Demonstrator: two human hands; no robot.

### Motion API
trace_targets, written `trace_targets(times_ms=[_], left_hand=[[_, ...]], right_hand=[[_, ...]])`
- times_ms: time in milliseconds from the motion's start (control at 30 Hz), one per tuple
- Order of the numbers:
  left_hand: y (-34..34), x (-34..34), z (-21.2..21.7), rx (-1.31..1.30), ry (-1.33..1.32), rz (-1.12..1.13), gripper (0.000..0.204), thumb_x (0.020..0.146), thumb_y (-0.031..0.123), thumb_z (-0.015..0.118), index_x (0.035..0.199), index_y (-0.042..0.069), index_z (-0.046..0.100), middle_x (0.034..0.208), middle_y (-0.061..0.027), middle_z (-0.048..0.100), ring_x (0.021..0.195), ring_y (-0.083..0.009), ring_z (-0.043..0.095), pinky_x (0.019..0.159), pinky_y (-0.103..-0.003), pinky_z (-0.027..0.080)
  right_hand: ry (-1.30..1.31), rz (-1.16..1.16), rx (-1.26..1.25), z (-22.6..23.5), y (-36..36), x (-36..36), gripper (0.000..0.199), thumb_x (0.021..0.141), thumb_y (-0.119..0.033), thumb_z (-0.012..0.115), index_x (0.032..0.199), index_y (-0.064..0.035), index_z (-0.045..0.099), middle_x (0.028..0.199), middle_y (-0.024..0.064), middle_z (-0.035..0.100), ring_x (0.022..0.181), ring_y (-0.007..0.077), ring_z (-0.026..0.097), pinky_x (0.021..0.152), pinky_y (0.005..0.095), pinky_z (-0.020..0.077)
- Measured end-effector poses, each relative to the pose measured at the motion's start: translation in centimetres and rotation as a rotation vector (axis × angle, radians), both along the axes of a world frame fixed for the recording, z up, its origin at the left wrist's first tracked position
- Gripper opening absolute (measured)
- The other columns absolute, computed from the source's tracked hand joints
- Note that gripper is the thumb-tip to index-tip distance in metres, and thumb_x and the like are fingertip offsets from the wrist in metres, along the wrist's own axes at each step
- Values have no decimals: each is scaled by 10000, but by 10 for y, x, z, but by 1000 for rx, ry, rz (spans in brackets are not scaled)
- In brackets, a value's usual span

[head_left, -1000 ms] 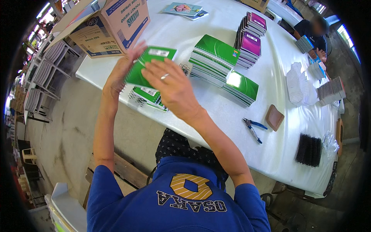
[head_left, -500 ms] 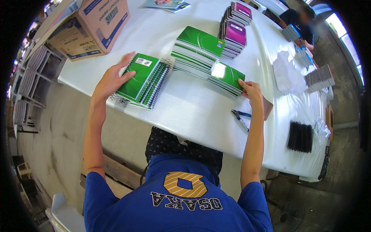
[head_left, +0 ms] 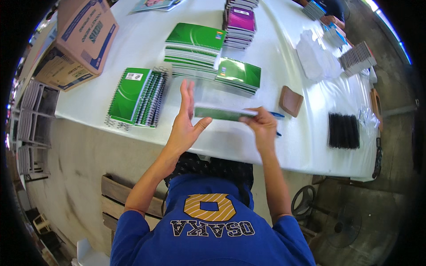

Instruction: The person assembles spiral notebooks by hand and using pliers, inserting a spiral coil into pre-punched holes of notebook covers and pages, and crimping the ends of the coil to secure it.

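In front of me, my right hand (head_left: 261, 126) pinches the right end of a green notebook (head_left: 222, 113), seen nearly edge-on and blurred. Beside its other end, my left hand (head_left: 185, 122) has its fingers stretched upward and thumb apart. Spiral-bound green notebooks (head_left: 129, 96) lie in a bundle to the left, their wire coils overlapping. Just beyond my hands rise a taller stack of green notebooks (head_left: 195, 37) and a lower green stack (head_left: 239, 73), with no coils showing. Blue-handled pliers (head_left: 277, 115) are partly covered by my right hand.
Purple notebooks (head_left: 240, 20) are stacked farther back. A cardboard box (head_left: 82, 42) stands at the left table edge. To the right are a brown piece (head_left: 291, 100), black wire coils (head_left: 343, 131), white plastic (head_left: 317, 55) and a grey stack (head_left: 357, 57). Another person's hand (head_left: 332, 20) shows at the far right.
My left hand has let go of the spiral-bound bundle and moved right. My right hand has brought a green notebook from the lower stack toward me. The view has shifted.
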State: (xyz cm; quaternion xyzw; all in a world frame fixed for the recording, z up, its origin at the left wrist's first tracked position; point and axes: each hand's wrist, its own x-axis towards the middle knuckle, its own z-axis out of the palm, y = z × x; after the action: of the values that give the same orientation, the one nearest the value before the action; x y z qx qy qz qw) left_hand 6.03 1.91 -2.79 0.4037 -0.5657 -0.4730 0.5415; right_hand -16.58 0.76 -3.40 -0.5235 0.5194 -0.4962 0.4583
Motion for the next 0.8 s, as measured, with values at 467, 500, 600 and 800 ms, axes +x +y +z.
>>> trace_targets(times_ms=[467, 500, 600, 800], left_hand=[[-17, -52, 15, -512, -1352, -62, 737, 896, 449, 583, 1502, 114, 329, 1525, -119, 388, 1416, -355, 331, 1131, -537, 281], [-23, -48, 9, -474, -1365, -111, 675, 903, 422, 588, 1478, 134, 382, 1485, -116, 453, 1383, -330, 404, 1118, -533, 306], [-17, -53, 27, -411, -1272, -148, 546, 927, 373, 582, 1433, 213, 451, 1304, -89, 618, 1219, -301, 577, 934, -480, 483], [-16, -57, 51, -130, -1303, -378, 503, 943, 363, 570, 1427, 272, 469, 1115, -86, 697, 822, -329, 686, 666, -444, 530]], right_hand=[[356, 111, -259, -7, 11, -8, 225, 765, 61, 712, 963, -46, 713, 954, 69, 727, 881, 182, 676, 797, 308, 521], [355, 67, -308, -2, 3, -29, 211, 761, 67, 707, 943, -40, 717, 958, 70, 728, 881, 188, 675, 801, 318, 520], [477, -302, -290, 5, -32, -152, 135, 776, 43, 669, 879, -22, 729, 886, 91, 728, 835, 200, 681, 756, 342, 521], [1736, -904, 67, -36, -51, -347, 177, 842, -230, 669, 932, -84, 710, 1002, 98, 670, 972, 286, 614, 823, 450, 437]])
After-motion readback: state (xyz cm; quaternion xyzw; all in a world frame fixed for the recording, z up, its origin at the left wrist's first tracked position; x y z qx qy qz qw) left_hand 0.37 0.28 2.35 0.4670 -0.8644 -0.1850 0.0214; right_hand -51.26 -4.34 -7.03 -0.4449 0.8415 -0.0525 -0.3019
